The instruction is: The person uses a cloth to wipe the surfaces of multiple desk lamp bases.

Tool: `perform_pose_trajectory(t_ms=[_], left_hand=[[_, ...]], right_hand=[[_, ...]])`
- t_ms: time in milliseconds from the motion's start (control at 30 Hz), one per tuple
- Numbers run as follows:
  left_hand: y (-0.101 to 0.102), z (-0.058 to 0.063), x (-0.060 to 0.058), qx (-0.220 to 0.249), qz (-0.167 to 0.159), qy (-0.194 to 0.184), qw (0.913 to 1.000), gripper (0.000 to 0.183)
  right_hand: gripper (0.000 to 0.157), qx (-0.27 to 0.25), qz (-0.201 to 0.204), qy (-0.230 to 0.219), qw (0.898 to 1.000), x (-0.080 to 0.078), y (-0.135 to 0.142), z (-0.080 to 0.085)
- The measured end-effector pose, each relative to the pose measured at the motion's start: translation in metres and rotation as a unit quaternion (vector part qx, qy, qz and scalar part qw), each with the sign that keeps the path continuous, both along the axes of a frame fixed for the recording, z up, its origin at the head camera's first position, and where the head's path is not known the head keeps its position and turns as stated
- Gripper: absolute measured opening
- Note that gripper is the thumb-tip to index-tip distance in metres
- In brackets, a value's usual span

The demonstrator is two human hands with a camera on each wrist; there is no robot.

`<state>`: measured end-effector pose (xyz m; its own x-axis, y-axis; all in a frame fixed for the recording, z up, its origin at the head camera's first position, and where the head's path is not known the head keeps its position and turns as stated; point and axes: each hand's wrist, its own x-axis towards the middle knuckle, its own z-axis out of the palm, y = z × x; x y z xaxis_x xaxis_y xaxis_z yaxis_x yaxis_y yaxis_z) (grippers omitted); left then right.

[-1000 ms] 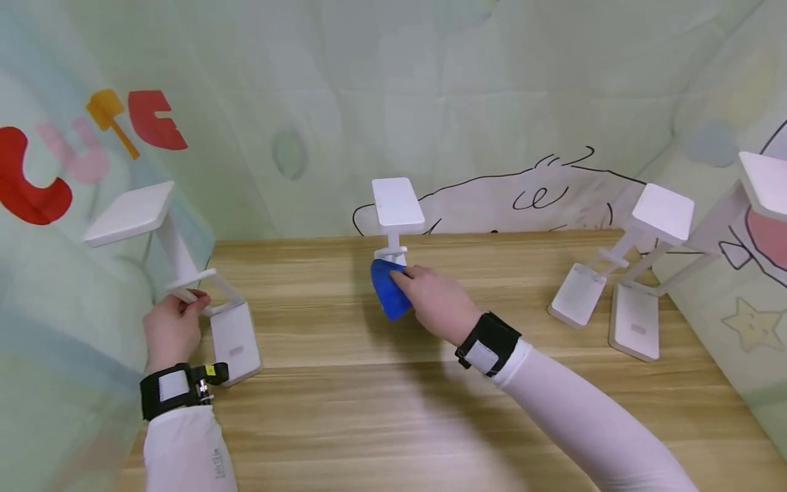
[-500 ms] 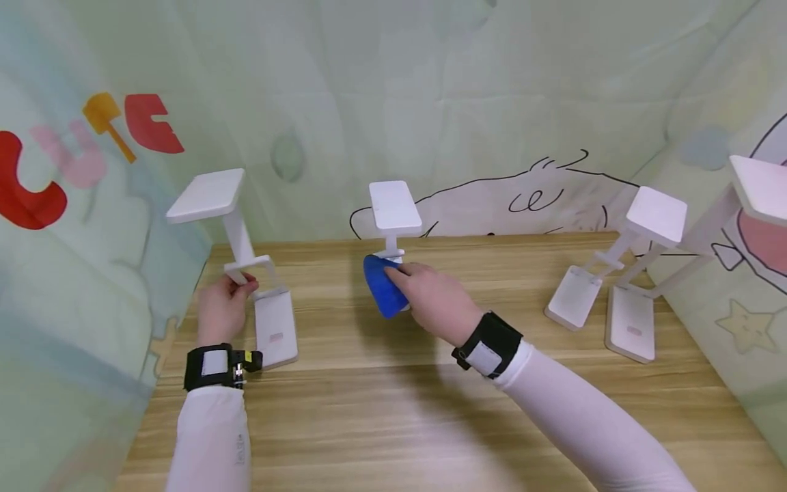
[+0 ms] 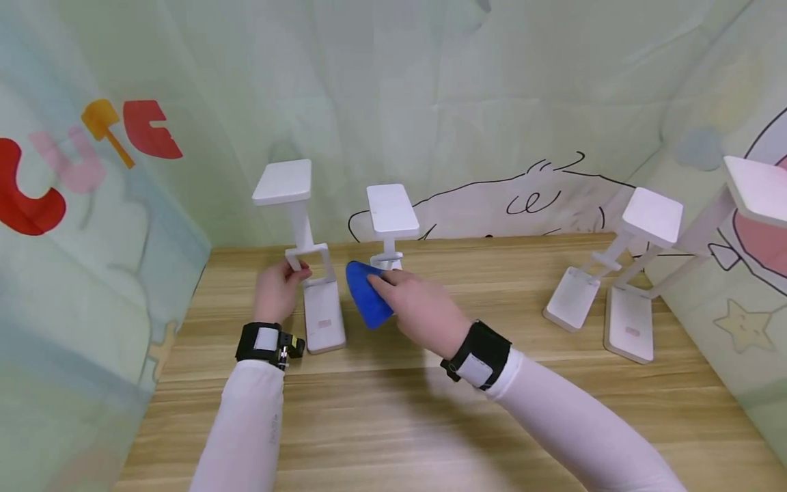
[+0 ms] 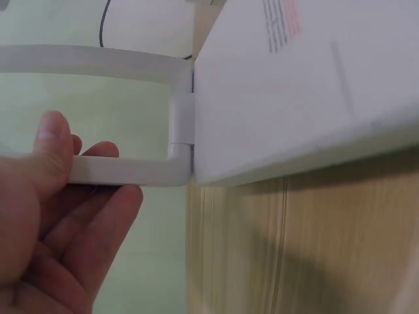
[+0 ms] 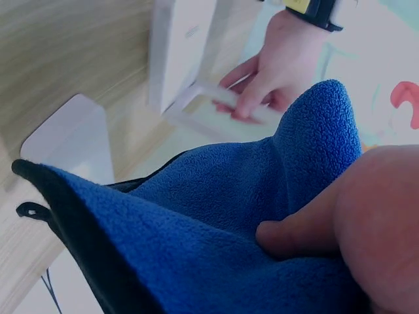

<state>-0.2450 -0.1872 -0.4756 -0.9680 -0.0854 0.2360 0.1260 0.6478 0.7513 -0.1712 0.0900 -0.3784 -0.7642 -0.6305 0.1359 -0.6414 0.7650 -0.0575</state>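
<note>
My left hand [image 3: 274, 294] pinches one side bar of the looped arm of a white folding stand [image 3: 324, 321]. In the left wrist view the thumb and fingers close round that bar [image 4: 131, 171], and the stand's flat base [image 4: 294, 98] with printed text fills the right side. A blue cloth [image 3: 367, 294] is gripped by my right hand [image 3: 424, 311], thumb pressed on top. Up close in the right wrist view, the cloth [image 5: 216, 176] looks fluffy, folded, with dark edging. Directly behind it is a second white stand [image 3: 393, 210], its base mostly hidden by the cloth and hand.
Two more white stands stand at the right, a shorter one [image 3: 572, 301] and a taller one [image 3: 630, 324], partly cut off by the frame. Printed fabric walls [image 3: 393, 89] enclose the wooden tabletop [image 3: 344, 424] at the back and both sides.
My left hand has carried its stand from the far left rightward, close beside the middle stand. The right hand with the cloth has shifted slightly left, off the middle stand's front.
</note>
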Motion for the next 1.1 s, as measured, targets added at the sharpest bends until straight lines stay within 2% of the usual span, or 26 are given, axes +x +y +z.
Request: perform_pose_trajectory(t_ms=[133, 267, 500, 633, 800, 967, 1100], left_hand=[[0.008, 0.003, -0.005, -0.001, -0.023, -0.006, 0.9997, 0.016], [0.006, 0.007, -0.007, -0.007, -0.047, -0.027, 0.9985, 0.022], [-0.002, 0.02, -0.004, -0.009, -0.083, -0.019, 0.9963, 0.028], [-0.001, 0.022, -0.004, -0.014, -0.091, -0.001, 0.9958, 0.024], [0.001, 0.023, -0.006, -0.018, -0.09, 0.013, 0.9957, 0.018], [0.002, 0.025, -0.006, -0.037, -0.096, 0.01, 0.9947, 0.016], [0.004, 0.026, -0.006, -0.04, -0.103, 0.008, 0.9938, 0.014]], right_hand=[[0.054, 0.008, 0.014, 0.029, 0.999, 0.003, -0.013, -0.006], [0.05, 0.028, 0.032, 0.051, 0.998, 0.009, -0.038, -0.019], [0.045, 0.117, 0.073, 0.091, 0.986, 0.02, -0.079, -0.056], [0.042, 0.142, 0.076, 0.053, 0.985, 0.028, -0.088, -0.075], [0.045, 0.133, 0.063, 0.003, 0.989, 0.03, -0.09, -0.082], [0.045, 0.123, 0.044, -0.014, 0.991, 0.022, -0.097, -0.084], [0.046, 0.11, 0.023, -0.019, 0.993, 0.009, -0.106, -0.086]])
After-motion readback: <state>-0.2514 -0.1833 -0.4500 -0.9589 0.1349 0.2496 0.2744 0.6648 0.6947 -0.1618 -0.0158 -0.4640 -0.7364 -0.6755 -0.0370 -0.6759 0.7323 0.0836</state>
